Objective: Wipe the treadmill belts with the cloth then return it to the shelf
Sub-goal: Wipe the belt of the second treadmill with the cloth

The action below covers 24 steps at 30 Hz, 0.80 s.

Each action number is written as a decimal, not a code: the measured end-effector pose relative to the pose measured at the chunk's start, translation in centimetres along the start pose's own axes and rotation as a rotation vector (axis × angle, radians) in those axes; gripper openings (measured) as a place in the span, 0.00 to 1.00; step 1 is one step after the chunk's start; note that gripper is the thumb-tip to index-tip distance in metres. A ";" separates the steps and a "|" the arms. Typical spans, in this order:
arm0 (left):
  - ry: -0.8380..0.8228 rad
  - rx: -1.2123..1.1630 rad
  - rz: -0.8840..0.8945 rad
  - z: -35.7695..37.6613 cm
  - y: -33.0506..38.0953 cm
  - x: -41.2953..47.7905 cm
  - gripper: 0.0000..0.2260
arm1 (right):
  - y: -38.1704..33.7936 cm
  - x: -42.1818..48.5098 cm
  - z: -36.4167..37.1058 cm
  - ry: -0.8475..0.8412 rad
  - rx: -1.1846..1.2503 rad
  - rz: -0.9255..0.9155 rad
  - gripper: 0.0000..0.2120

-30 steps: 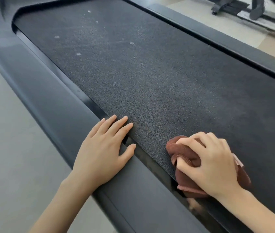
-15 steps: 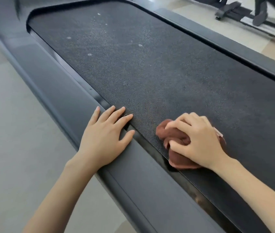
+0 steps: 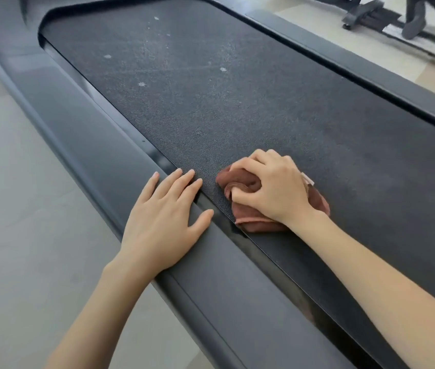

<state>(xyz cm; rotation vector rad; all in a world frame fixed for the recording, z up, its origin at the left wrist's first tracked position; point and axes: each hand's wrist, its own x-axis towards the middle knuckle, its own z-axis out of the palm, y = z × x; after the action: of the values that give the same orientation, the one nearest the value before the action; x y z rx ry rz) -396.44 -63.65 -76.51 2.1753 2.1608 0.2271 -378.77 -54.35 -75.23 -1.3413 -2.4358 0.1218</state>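
Right hand (image 3: 272, 187): fingers closed around bunched brown cloth (image 3: 240, 182), pressed on treadmill belt (image 3: 237, 102).
Left hand (image 3: 163, 222): spread flat on side rail (image 3: 78, 134).

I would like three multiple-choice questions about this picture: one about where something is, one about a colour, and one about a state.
1. Where does the left hand rest?
A. on the side rail
B. on the floor
C. on the cloth

2. What colour is the cloth?
A. blue
B. reddish brown
C. white

3. How is the cloth held?
A. spread flat
B. hanging in the air
C. bunched under the right hand

Answers:
1 A, the palm lies flat on the side rail, fingertips reaching the belt edge.
2 B, its folds show reddish brown.
3 C, the fingers press it crumpled onto the belt.
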 end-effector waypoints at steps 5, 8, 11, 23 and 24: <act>-0.015 0.004 0.008 0.0 -0.1 0.0 0.30 | -0.6 1.2 0.8 0.011 -0.058 0.039 0.16; -0.036 0.014 0.021 -0.1 -0.4 0.0 0.32 | -0.2 -3.2 -1.4 -0.043 0.015 -0.033 0.16; -0.054 0.017 0.019 -0.1 -0.2 0.1 0.32 | 1.8 -9.3 -3.9 -0.081 0.033 -0.108 0.14; -0.119 -0.043 0.216 2.0 6.5 4.9 0.29 | 7.5 -4.8 -2.5 0.072 0.008 0.086 0.18; -0.118 -0.044 0.226 2.3 6.9 5.5 0.30 | 8.7 -3.1 -2.1 0.098 -0.012 0.122 0.16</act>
<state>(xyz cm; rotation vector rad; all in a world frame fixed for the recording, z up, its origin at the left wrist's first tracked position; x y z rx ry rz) -389.26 -58.15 -77.39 2.3429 1.8323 0.1519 -369.59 -52.38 -76.17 -1.4663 -2.2772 0.0700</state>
